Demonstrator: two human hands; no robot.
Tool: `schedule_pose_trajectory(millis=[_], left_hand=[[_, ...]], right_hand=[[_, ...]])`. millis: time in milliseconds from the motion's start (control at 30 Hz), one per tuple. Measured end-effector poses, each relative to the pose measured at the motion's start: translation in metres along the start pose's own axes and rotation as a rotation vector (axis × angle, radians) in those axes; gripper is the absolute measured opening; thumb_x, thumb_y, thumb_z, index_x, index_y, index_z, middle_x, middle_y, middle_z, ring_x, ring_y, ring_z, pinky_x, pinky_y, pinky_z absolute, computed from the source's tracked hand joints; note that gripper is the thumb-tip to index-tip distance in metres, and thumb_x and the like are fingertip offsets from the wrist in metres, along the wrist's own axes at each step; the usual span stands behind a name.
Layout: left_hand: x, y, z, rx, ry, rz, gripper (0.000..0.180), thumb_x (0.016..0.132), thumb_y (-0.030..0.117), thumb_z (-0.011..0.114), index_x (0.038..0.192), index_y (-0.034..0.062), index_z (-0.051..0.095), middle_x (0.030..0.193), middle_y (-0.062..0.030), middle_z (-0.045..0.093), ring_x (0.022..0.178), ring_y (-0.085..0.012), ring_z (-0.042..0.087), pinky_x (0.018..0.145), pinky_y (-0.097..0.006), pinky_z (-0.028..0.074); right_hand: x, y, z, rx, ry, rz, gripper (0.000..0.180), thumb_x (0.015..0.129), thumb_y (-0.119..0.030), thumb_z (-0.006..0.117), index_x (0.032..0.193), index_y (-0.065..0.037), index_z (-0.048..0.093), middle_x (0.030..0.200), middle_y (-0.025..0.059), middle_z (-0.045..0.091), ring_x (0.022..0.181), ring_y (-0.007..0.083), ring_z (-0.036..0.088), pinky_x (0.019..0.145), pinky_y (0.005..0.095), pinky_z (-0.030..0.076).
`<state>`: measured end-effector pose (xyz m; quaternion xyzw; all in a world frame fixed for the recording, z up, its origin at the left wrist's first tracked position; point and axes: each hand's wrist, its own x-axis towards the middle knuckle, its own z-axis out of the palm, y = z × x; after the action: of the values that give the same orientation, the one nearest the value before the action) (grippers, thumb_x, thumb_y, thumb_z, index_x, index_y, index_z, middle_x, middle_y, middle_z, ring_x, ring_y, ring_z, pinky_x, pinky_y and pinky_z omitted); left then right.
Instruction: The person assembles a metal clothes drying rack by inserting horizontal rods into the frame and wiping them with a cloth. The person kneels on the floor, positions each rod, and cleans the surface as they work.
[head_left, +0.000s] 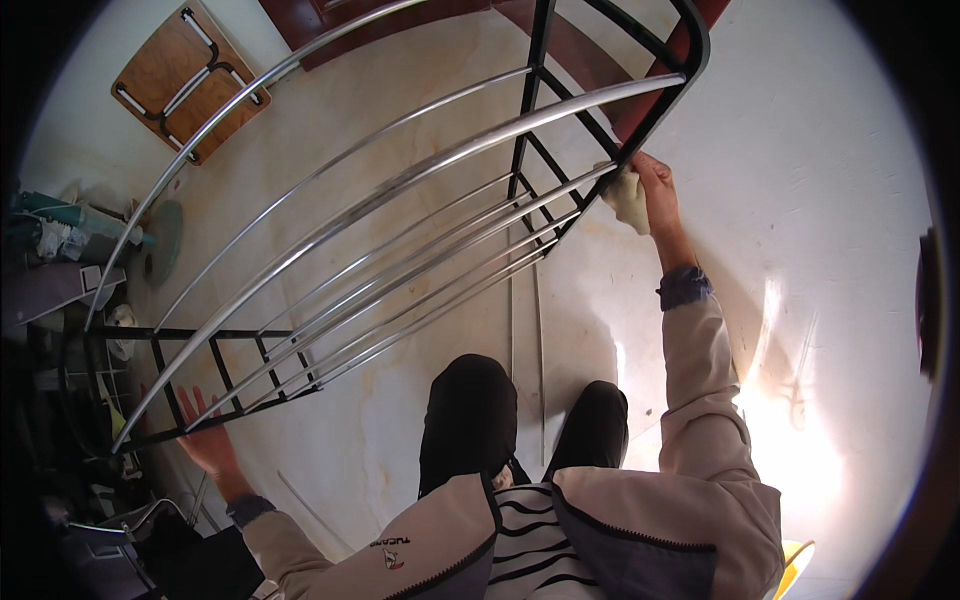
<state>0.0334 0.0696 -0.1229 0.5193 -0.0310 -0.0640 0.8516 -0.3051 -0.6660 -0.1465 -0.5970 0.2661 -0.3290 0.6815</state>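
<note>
A rack of silver metal tubes point(385, 187) with black end frames slants across the view in front of me, from lower left to upper right. My right hand point(655, 185) is closed on a pale, crumpled cloth point(629, 203). It holds the cloth against the outer side of the rack's right black end frame point(625, 150). At the other end, my left hand point(207, 442) lies against the left black end frame point(222, 362), its fingers stretched and spread. Bars cross in front of those fingers and hide part of them.
A folded wooden piece with metal legs point(190, 85) leans by the wall at the upper left. Assorted items, among them a teal object point(60, 210), crowd the left side. Dark red furniture point(370, 35) stands at the back. Thin rods point(542, 370) lie on the pale floor point(400, 290).
</note>
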Motion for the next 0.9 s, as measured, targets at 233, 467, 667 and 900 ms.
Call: schedule_pose_trajectory(millis=[233,467,667,900], left_hand=[[-0.001,0.0,0.004,0.214,-0.117,0.039,0.081,0.097,0.066,0.037,0.159,0.0154,0.024,0.167,-0.0026,0.016,0.153,-0.03,0.016,0.12,-0.058,0.013],[-0.004,0.001,0.014,0.241,-0.065,0.031,0.08,0.096,0.066,0.038,0.159,0.0189,0.024,0.167,-0.0024,0.015,0.153,-0.0309,0.016,0.119,-0.059,0.015],[-0.003,0.002,0.012,0.259,-0.068,0.007,0.072,0.099,0.06,0.037,0.158,0.0209,0.026,0.166,-0.0039,0.018,0.152,-0.0316,0.017,0.119,-0.059,0.015],[0.004,-0.028,-0.049,0.208,0.125,-0.072,0.063,0.103,0.054,0.034,0.157,0.023,0.028,0.164,-0.0045,0.024,0.152,-0.0271,0.02,0.119,-0.057,0.015]], right_hand=[[-0.011,0.01,0.001,-0.018,-0.02,-0.005,0.032,0.103,-0.029,0.055,0.098,-0.003,0.073,0.078,0.0006,0.068,0.067,0.0079,0.061,0.061,0.0244,0.05],[-0.011,0.014,0.008,0.022,0.021,0.025,0.034,0.103,-0.031,0.058,0.094,-0.003,0.074,0.078,-0.0008,0.067,0.066,0.0063,0.057,0.06,0.025,0.047],[-0.015,0.003,0.011,-0.013,-0.004,0.077,0.033,0.104,-0.03,0.056,0.102,-0.003,0.073,0.083,0.0008,0.069,0.072,0.0074,0.062,0.064,0.0263,0.052],[-0.027,0.021,-0.012,0.237,0.227,0.225,0.041,0.099,-0.038,0.059,0.114,-0.001,0.07,0.096,0.0124,0.068,0.078,0.0183,0.068,0.067,0.0318,0.056]])
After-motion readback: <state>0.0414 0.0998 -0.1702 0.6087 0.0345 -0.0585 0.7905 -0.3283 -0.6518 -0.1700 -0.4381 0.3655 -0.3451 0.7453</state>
